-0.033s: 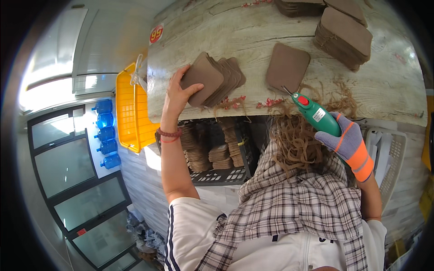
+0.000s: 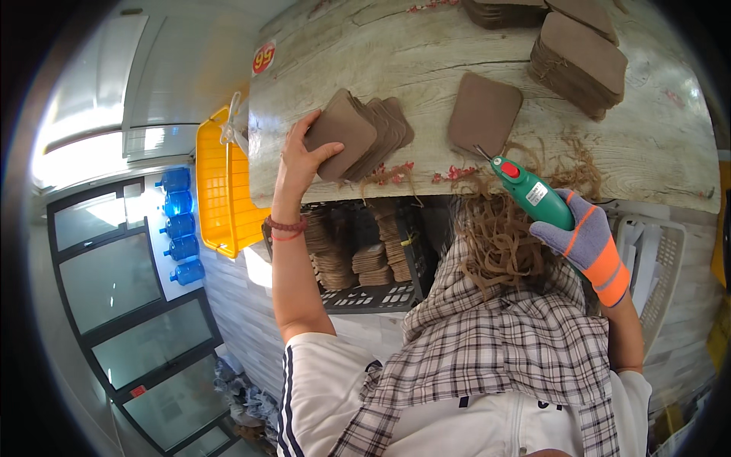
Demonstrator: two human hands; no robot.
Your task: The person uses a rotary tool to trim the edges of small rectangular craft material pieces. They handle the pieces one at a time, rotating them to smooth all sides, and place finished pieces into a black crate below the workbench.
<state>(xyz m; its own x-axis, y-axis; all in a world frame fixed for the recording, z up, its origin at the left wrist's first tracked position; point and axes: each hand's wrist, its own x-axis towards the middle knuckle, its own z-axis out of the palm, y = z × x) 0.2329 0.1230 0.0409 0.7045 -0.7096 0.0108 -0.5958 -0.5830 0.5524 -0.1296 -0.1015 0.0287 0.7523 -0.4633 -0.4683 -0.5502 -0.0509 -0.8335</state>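
Observation:
My bare left hand (image 2: 301, 156) is closed on the left edge of a fanned stack of brown rounded-corner pads (image 2: 346, 137), thumb on top and fingers at the far side. The stack lies on the wood-grain table (image 2: 426, 46). In my right hand (image 2: 582, 232), gloved in grey and orange, are green electric scissors (image 2: 533, 194) with a red switch. Their thin tips point at the near edge of another brown pad (image 2: 487, 110), which lies on the table apart from the stack. Curly brown trimmings (image 2: 502, 244) are heaped on my plaid apron (image 2: 487, 343).
Taller piles of brown pads (image 2: 579, 61) stand at the far right. Loose strips (image 2: 575, 167) litter the table's near edge. A black crate (image 2: 373, 301) below holds more pads. A yellow basket (image 2: 228, 179) is at the left, a white basket (image 2: 659, 297) at the right.

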